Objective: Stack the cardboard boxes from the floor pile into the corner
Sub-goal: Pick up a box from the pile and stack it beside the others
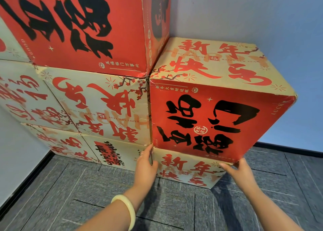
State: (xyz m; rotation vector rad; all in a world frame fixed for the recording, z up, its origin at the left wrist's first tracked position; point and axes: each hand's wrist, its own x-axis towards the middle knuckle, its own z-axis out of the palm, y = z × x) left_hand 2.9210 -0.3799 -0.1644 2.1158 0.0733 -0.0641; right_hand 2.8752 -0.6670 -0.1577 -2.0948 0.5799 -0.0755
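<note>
A cardboard box with a red front face and black lettering sits on top of a cream box at the right end of the stack. My left hand holds its lower left corner, fingers tucked into the gap beside the neighbouring box. My right hand grips its lower right corner from below. To the left, more cream and red boxes are stacked three high against the walls, with a big red box on top.
Grey carpet tiles cover the floor in front of the stack. A pale wall rises behind the right box, with a dark baseboard along it. A second wall borders the left side.
</note>
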